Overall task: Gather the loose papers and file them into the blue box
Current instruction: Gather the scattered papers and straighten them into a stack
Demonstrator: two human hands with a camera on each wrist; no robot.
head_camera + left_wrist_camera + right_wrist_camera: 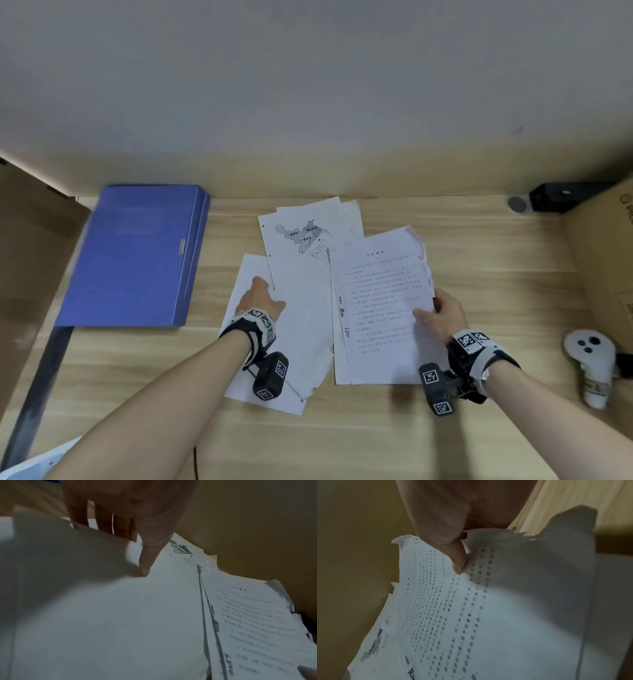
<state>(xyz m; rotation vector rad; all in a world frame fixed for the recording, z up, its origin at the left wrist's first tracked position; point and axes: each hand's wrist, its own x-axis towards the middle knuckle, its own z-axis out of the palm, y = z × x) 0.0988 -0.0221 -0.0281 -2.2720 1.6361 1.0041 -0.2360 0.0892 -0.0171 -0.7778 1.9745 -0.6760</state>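
Wooden counter [479, 260] is carrying scattered papers [301, 240]; left hand [259, 295] is pinching blank sheets [301, 308], right hand [443, 317] is pinching the printed stack [383, 301], likely merging them for the blue box [137, 253].

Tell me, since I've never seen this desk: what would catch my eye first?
The loose papers fanned over the middle of the wooden desk, one printed with a map. The left hand pinches a blank sheet; the right hand pinches a page of text. To the left lies the blue box, closed and flat.
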